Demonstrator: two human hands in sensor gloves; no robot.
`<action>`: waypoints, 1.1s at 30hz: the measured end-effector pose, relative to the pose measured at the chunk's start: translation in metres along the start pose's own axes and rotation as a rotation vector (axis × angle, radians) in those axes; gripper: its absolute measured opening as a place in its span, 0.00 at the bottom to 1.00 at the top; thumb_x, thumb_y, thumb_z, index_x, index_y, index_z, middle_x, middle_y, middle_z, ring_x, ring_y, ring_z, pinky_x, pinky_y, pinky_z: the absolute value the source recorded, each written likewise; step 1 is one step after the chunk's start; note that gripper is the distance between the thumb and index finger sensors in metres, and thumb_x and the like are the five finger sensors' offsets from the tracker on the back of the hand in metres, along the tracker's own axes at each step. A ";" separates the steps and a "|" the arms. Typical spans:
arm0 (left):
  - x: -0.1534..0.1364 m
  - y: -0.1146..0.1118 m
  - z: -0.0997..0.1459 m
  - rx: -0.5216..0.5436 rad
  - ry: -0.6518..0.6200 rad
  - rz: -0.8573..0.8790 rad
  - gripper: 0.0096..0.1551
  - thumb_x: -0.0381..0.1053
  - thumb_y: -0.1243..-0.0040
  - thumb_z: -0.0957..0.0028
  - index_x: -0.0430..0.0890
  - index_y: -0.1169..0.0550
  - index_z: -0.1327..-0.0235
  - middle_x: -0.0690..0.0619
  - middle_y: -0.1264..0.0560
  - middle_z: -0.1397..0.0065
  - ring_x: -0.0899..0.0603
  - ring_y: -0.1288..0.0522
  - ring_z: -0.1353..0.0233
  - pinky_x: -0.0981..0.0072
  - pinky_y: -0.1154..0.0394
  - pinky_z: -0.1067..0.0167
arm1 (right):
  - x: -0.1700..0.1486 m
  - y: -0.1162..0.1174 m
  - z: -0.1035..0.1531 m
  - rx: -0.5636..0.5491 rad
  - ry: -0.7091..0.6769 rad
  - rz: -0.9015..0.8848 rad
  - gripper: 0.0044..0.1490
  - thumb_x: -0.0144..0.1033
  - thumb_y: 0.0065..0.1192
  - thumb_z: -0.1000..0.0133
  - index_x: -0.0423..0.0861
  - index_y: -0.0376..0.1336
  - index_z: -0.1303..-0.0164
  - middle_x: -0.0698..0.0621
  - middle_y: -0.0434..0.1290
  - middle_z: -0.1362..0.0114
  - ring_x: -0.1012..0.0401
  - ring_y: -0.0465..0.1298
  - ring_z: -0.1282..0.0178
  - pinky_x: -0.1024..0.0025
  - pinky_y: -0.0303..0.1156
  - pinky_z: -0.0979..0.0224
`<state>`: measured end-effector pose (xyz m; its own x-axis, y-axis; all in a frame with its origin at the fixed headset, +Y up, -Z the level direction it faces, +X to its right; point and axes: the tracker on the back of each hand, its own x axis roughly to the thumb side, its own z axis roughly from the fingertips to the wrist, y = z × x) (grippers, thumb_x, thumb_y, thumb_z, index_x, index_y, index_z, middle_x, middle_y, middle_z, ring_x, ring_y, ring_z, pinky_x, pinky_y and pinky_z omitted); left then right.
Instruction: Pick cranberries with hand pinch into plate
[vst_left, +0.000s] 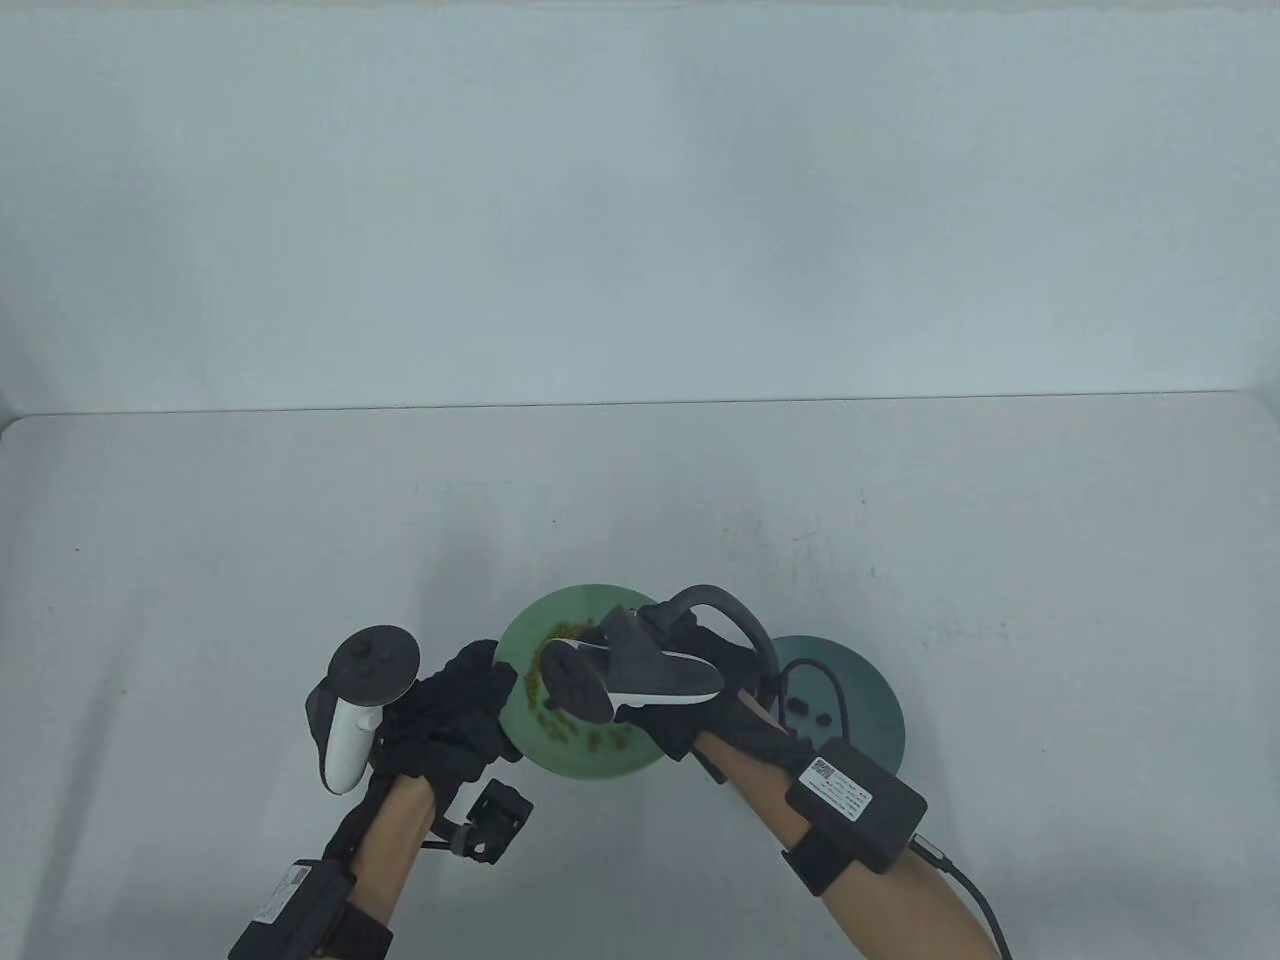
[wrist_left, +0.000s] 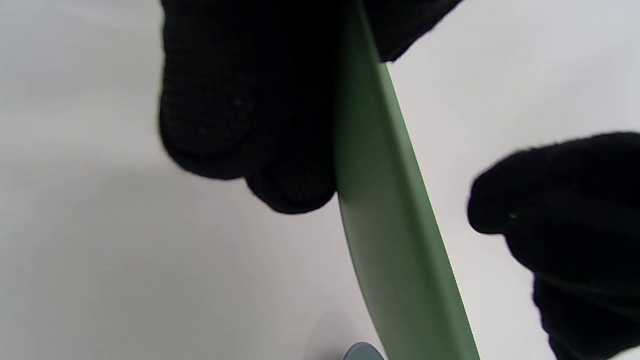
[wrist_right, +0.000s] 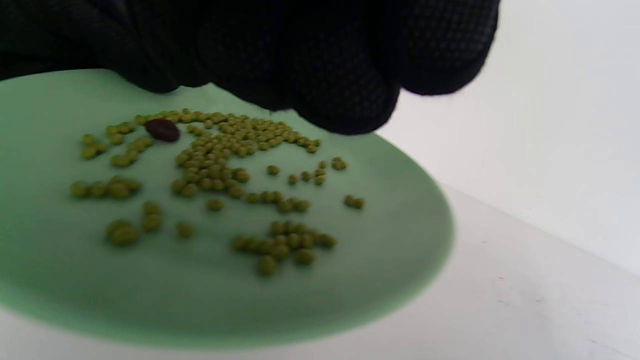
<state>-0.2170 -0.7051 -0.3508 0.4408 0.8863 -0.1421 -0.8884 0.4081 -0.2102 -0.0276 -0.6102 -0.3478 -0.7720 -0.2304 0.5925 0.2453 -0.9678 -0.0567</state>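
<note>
- The left hand (vst_left: 455, 715) is gripping the near-left rim of the light green plate (vst_left: 520, 620), and in the left wrist view that rim is running steeply through the frame with gloved fingers (wrist_left: 240, 115) pressing against one side, so the plate may be tilting; if it is tipping further, the small green beans (wrist_right: 225, 165) could be rolling and carrying the target with them.
- The right hand (vst_left: 690, 690) is hovering over the green plate with its fingers (wrist_right: 340, 85) bunched close together just above the heap; whether anything is already pinched between them I cannot tell, since the glove is hiding the tips.
- One dark red cranberry (wrist_right: 162, 129) is lying on the far-left part of the bean scatter in the right wrist view, touching the beans around it and sitting below and to the left of the fingertips, near them but apart.
- A pinch coming down here is risking a grab of beans along with the berry, or a nudge that is pushing the berry deeper into the heap, because the beans are crowding it on several sides.
- The thick glove fabric is probably dulling the feel of so small a thing, so a slip on the lift seems likely.
- The darker teal plate (vst_left: 870, 690) is sitting just to the right on the counter (vst_left: 640, 500), partly hidden by the right forearm, with two dark pieces (vst_left: 810, 712) already resting in it; a carry across is risking a drop onto the counter between the two plates.
</note>
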 end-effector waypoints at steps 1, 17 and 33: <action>0.000 0.000 0.000 0.001 0.000 0.001 0.29 0.43 0.48 0.36 0.29 0.35 0.27 0.38 0.22 0.42 0.46 0.10 0.58 0.68 0.11 0.60 | 0.004 0.001 -0.002 0.005 -0.011 -0.008 0.31 0.55 0.60 0.41 0.50 0.70 0.33 0.65 0.79 0.57 0.67 0.83 0.57 0.66 0.81 0.48; 0.001 0.000 0.000 0.002 0.004 0.004 0.29 0.43 0.48 0.36 0.29 0.35 0.27 0.38 0.22 0.42 0.46 0.10 0.58 0.68 0.11 0.60 | 0.016 0.016 -0.010 0.076 -0.085 -0.038 0.30 0.52 0.58 0.39 0.54 0.66 0.27 0.65 0.79 0.56 0.66 0.83 0.56 0.66 0.81 0.47; 0.001 -0.001 -0.001 -0.006 0.004 0.004 0.29 0.43 0.48 0.36 0.29 0.35 0.27 0.38 0.22 0.42 0.46 0.10 0.58 0.68 0.11 0.60 | 0.022 0.014 -0.016 0.051 -0.069 -0.020 0.28 0.53 0.60 0.41 0.51 0.71 0.36 0.65 0.79 0.57 0.66 0.83 0.57 0.65 0.81 0.47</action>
<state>-0.2159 -0.7049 -0.3515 0.4378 0.8870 -0.1470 -0.8893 0.4032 -0.2159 -0.0507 -0.6302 -0.3486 -0.7351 -0.2019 0.6472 0.2614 -0.9652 -0.0042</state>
